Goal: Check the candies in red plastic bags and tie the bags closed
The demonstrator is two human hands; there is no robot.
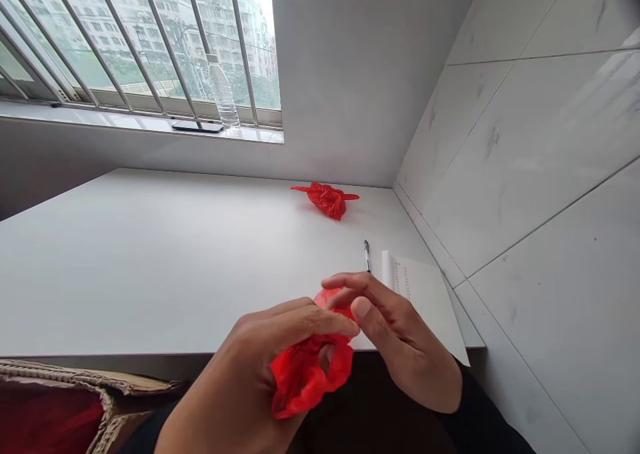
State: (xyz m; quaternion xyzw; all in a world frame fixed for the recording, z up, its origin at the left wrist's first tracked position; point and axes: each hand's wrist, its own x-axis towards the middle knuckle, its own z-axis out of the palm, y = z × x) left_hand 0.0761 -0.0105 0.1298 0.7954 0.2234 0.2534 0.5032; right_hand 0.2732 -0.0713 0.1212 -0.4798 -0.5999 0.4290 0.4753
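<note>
A crumpled red plastic bag (313, 377) is gathered in my left hand (265, 347), just in front of the table edge. The left fingers wrap round it, and one fingertip shows through its loose folds. My right hand (400, 337) is at the bag's upper right side. Its fingers are stretched out and its thumb stands apart from them, close to the left fingertips. The right fingertips overlap the bag's upper part; whether they press on it I cannot tell. A second red plastic bag (327, 201), knotted with two ends sticking out, lies farther back on the white table (150, 261).
A pen (367, 254) and a notepad (425, 294) with writing lie at the right, beside the tiled wall (550, 254). An opened cardboard box (120, 381) with red material inside stands at lower left. A bottle (223, 94) and a phone (197, 127) are on the windowsill.
</note>
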